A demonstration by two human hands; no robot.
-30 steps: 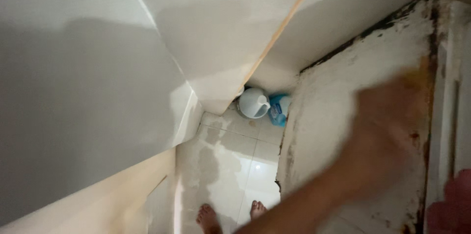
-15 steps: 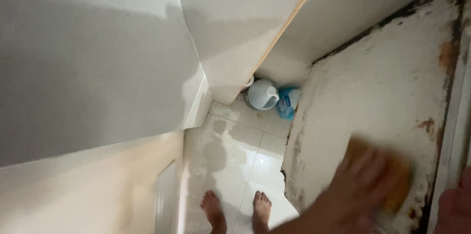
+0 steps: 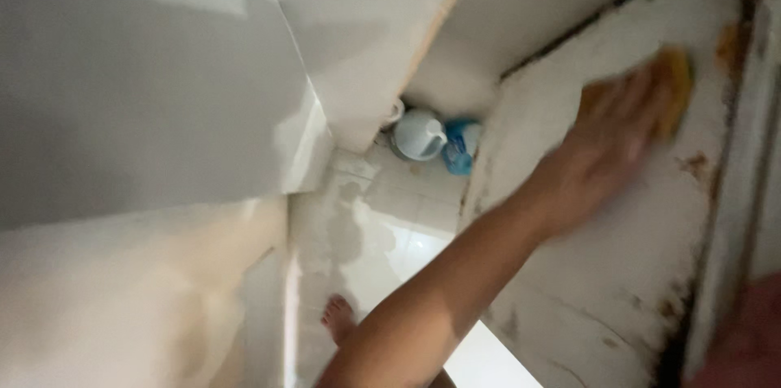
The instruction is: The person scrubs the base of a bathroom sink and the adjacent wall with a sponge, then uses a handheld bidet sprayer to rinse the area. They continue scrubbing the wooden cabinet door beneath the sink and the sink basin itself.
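Since the earlier frame, the left hand point(image 3: 622, 115) has swept from the lower right up to the upper right of the frame, carrying the yellow sponge point(image 3: 677, 87) with it. Its fingers lie flat and pressed over the sponge, which touches the stained white door point(image 3: 618, 258) near its upper edge. Motion blur smears both, so the exact grip is hard to read. At the lower right corner a reddish blur point(image 3: 744, 339) may be the right hand, but I cannot tell what it is doing.

By my judgement the step in hand is scrubbing, mid-stroke; the next move calls for firm pressure over the rusty patch point(image 3: 695, 164) just below the sponge.

Dark grime runs along the door's top and right edges, with brown spots low down. Further out, a white jug point(image 3: 419, 134) and blue bottle point(image 3: 460, 152) stand in the corner on the wet tiled floor point(image 3: 382, 225), near one bare foot point(image 3: 338, 319).
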